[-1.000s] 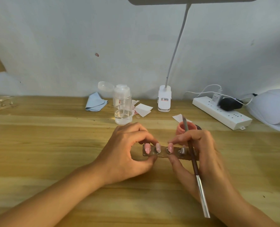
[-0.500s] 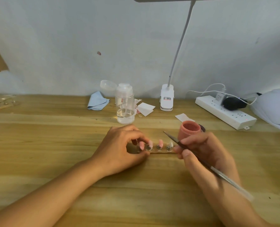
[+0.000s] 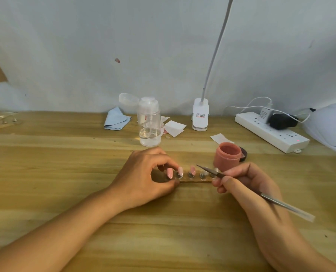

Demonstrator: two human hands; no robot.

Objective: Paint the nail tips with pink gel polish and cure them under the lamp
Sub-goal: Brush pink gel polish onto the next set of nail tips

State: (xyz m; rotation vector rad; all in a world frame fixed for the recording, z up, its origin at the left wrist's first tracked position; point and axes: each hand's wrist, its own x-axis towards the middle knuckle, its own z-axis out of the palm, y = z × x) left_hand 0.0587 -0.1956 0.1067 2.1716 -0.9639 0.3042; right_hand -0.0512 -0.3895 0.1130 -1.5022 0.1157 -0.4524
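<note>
On the worktop, the left hand pinches one end of the wooden strip of nail tips. Three look pink and two look clear. The right hand grips the brush over them, near the open gel pot. Curing under the white lamp seems not yet done. The desk-lamp label is too small to read.

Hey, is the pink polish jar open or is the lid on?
Open. The pink polish jar stands upright with its mouth uncovered, and what looks like its dark lid lies beside it.
</note>
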